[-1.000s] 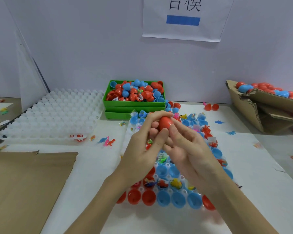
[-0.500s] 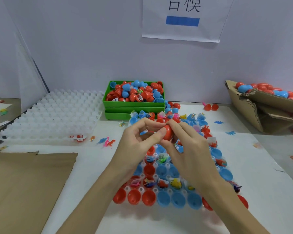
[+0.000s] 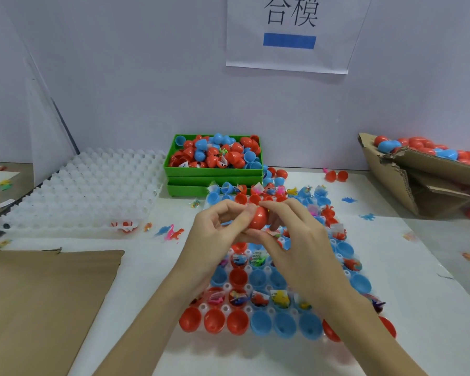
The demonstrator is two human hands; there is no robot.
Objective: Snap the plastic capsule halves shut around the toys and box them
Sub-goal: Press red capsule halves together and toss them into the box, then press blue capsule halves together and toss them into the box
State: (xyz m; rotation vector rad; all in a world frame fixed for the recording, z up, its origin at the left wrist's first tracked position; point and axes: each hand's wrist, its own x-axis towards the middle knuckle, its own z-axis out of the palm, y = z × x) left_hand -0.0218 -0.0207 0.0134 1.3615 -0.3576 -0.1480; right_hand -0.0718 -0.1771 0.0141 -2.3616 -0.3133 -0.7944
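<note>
hands meet above the filling tray [image 3: 255,346], left hand [image 3: 215,240] and right hand [image 3: 296,245] both curled around a red capsule [image 3: 258,218], fingertips pinching its halves; the closing step appears under way. next it likely needs a firm squeeze, then a carry to the cardboard box [image 3: 407,185] right of the tray. white tabletop, pale wall, green bin [image 3: 215,172] behind the tray.
</note>
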